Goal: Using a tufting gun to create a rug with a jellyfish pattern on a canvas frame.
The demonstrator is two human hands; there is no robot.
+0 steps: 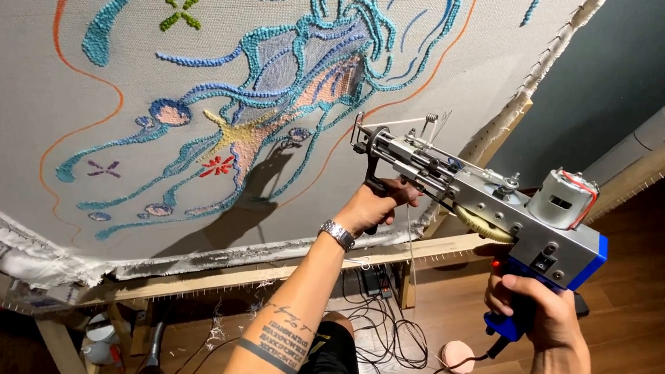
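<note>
I hold a metal tufting gun (484, 200) with a blue handle in both hands, a short way off the cloth. My left hand (376, 202), with a metal watch at the wrist, grips the black front handle under the gun's needle end. My right hand (536, 311) is closed around the blue rear grip. The needle tip points at a grey tufting cloth (22, 116) stretched on a wooden frame (259, 273). The cloth carries a partly tufted jellyfish-like design (303, 70) in blue, teal, pink and yellow yarn, with orange drawn lines.
A tangle of black cables (384, 326) and a pink yarn ball (458, 356) lie on the wooden floor below. A white cylinder (646, 136) leans by the dark wall at right. Tack strips with sharp points line the frame edges. My knee (339, 334) is beneath the frame.
</note>
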